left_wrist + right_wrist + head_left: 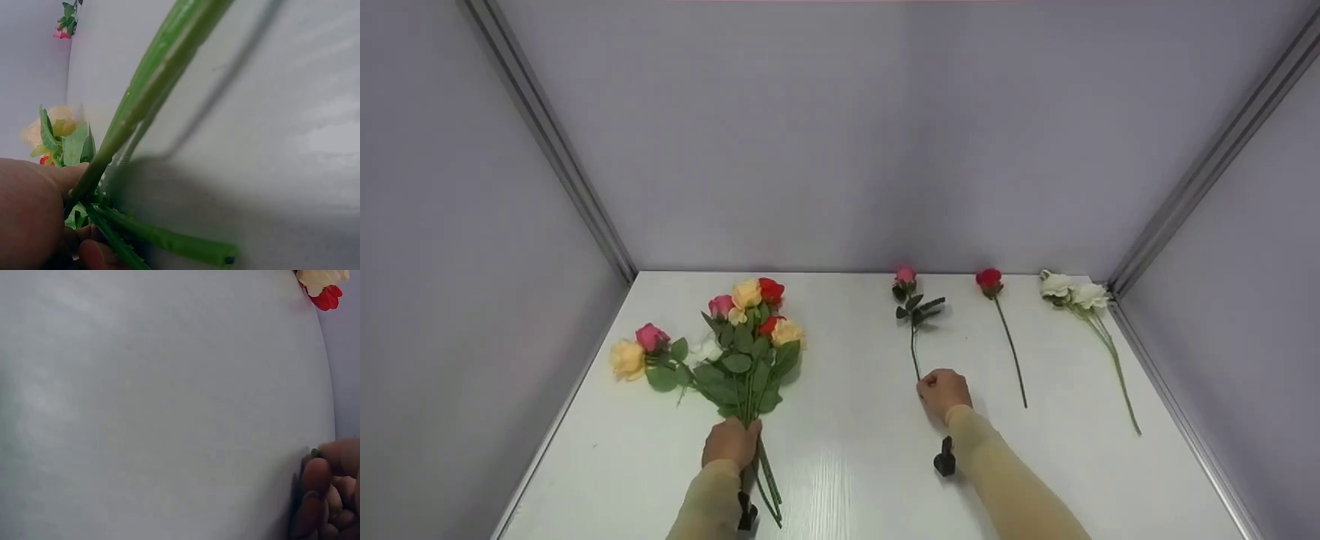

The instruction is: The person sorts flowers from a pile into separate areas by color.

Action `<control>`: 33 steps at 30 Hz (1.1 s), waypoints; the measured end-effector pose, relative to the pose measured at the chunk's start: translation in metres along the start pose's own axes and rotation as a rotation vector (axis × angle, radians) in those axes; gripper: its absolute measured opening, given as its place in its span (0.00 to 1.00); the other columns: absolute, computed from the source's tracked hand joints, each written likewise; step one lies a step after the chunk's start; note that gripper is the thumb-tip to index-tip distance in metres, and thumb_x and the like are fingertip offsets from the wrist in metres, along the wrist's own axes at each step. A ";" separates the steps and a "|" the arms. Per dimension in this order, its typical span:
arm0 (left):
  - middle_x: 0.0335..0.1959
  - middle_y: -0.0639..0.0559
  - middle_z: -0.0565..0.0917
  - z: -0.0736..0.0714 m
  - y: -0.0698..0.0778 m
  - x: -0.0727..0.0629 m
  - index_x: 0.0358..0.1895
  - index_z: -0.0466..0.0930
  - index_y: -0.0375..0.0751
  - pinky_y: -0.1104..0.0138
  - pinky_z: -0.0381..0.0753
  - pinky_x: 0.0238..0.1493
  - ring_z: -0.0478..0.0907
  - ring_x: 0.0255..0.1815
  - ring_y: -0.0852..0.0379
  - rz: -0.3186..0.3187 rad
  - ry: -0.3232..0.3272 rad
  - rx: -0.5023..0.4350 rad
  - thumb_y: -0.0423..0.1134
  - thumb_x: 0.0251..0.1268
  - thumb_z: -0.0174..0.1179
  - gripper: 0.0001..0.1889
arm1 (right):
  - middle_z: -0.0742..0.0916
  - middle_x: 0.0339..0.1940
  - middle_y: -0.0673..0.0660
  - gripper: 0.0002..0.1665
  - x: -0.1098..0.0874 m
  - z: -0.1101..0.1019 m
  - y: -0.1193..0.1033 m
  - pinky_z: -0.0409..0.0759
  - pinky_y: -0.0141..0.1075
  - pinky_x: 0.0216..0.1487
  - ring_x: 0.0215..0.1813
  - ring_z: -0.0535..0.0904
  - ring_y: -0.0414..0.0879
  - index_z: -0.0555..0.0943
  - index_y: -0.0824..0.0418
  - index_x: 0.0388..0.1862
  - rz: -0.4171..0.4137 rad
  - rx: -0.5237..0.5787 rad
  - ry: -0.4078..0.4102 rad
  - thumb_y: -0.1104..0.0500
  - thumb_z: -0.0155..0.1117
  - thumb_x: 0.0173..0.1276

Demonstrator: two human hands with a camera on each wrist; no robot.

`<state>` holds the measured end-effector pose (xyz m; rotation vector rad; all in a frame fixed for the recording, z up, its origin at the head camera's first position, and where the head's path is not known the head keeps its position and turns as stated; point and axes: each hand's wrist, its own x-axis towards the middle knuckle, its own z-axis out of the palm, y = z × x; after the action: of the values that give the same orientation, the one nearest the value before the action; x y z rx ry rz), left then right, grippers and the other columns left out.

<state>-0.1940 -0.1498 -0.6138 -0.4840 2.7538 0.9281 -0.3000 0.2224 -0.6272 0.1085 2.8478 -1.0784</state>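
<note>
My left hand (731,442) grips the gathered stems of a bouquet of roses (750,360) on the left of the table. Its blooms are yellow, red, pink and white; a yellow one and a pink one spread out to the left. In the left wrist view, green stems (152,73) pass through the fingers and fan out below. With curled fingers my right hand (945,394) pinches the lower end of a pink rose's stem (914,349); its pink bloom (905,275) lies toward the back edge. A green stem tip (315,453) shows between thumb and finger in the right wrist view.
Right of that rose lies a single red rose (988,281) with a long stem. Farther right are white flowers (1072,291) with stems angled toward the front. Grey panels (885,135) wall the white table (855,450) at the back and both sides.
</note>
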 end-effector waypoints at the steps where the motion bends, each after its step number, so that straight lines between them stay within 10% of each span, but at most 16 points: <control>1: 0.32 0.36 0.80 0.000 0.000 0.000 0.42 0.75 0.24 0.51 0.76 0.36 0.80 0.36 0.40 -0.003 0.000 -0.005 0.48 0.72 0.52 0.23 | 0.83 0.24 0.50 0.08 -0.001 0.000 0.000 0.75 0.42 0.38 0.31 0.76 0.45 0.81 0.58 0.26 0.004 -0.001 -0.002 0.60 0.62 0.65; 33: 0.33 0.35 0.81 0.001 -0.004 0.000 0.42 0.76 0.24 0.49 0.77 0.38 0.80 0.35 0.40 0.005 0.027 -0.041 0.47 0.71 0.54 0.22 | 0.81 0.26 0.51 0.07 -0.011 -0.002 0.021 0.73 0.36 0.36 0.31 0.76 0.44 0.82 0.60 0.35 0.039 0.212 -0.019 0.56 0.65 0.67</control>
<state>-0.1928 -0.1521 -0.6174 -0.5005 2.7663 0.9874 -0.2872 0.2388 -0.6381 0.1667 2.6948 -1.3620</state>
